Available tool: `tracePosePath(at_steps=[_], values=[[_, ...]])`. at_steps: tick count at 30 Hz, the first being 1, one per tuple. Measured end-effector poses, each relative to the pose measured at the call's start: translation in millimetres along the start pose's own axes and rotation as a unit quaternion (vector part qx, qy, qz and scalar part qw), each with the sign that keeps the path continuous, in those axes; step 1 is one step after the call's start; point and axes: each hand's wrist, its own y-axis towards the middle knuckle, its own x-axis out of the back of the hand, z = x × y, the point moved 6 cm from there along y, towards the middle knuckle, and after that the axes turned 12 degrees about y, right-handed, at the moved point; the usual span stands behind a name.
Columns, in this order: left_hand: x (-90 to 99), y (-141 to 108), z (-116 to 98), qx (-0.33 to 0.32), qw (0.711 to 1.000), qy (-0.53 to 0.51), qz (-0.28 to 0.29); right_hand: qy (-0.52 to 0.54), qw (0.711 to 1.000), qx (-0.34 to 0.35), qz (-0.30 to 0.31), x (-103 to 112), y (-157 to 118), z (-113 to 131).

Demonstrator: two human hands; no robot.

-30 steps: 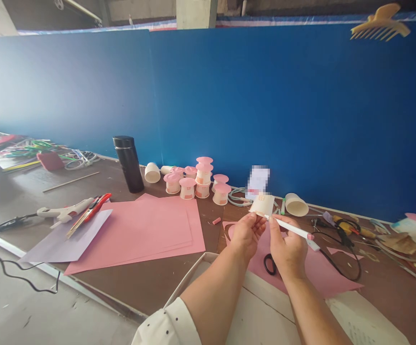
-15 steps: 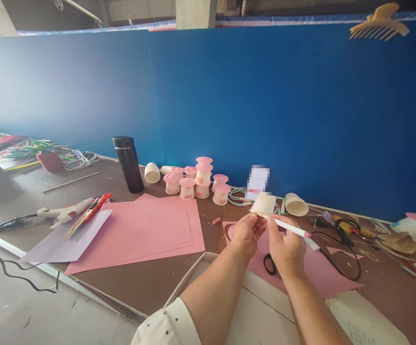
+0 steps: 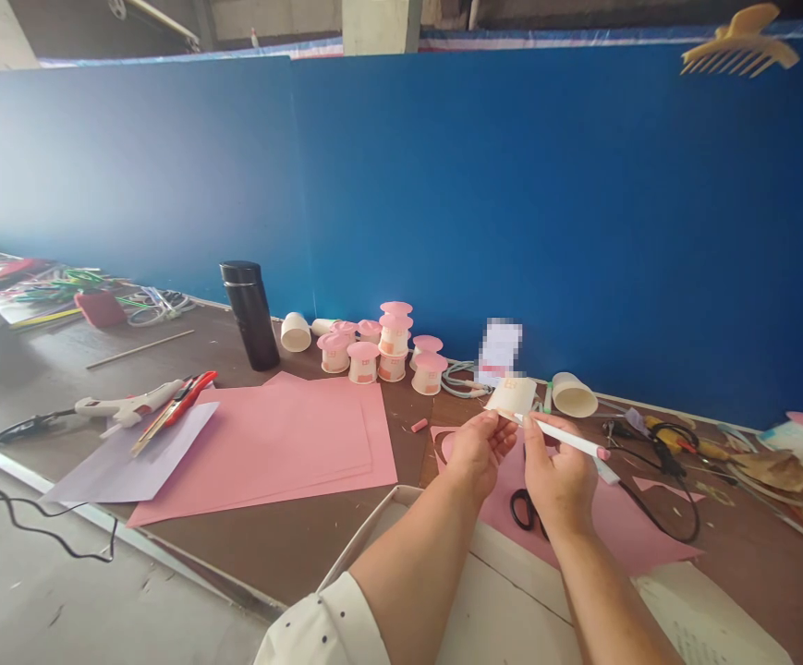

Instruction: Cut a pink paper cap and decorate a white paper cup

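A white paper cup (image 3: 512,395) with a window drawn on its side is gripped at its near rim by my left hand (image 3: 479,450), fingers closed. My right hand (image 3: 562,476) is closed round a white marker pen (image 3: 567,434) with a pink end, its tip pointing left at the cup. Whether the tip touches the cup I cannot tell. Below the hands lie a pink sheet (image 3: 623,526) and black-handled scissors (image 3: 522,510), partly hidden by my right hand. A small pink pen cap (image 3: 419,426) rests on the table to the left.
Several paper cups with pink paper roofs (image 3: 363,360) stand by the blue partition (image 3: 512,203). Bare cups (image 3: 574,395) lie on their sides. Left are pink sheets (image 3: 269,443), a red utility knife (image 3: 176,411), a glue gun (image 3: 127,406) and a black flask (image 3: 249,314). Cables (image 3: 664,443) run at right.
My right hand and the marker have shifted slightly right, and more of the scissors shows. The left hand keeps its hold on the cup. The whole view has moved a little.
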Motion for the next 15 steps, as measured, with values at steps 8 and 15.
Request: tracePosePath(at_steps=[8, 15], values=[[0.0, -0.4, -0.8, 0.003, 1.0, -0.003, -0.003, -0.009, 1.0, 0.013, -0.005, 1.3, 0.5, 3.3], [-1.0, -2.7, -0.7, 0.014, 1.0, 0.003, -0.019, -0.007, 1.0, 0.008, -0.007, 1.3, 0.8, 3.1]])
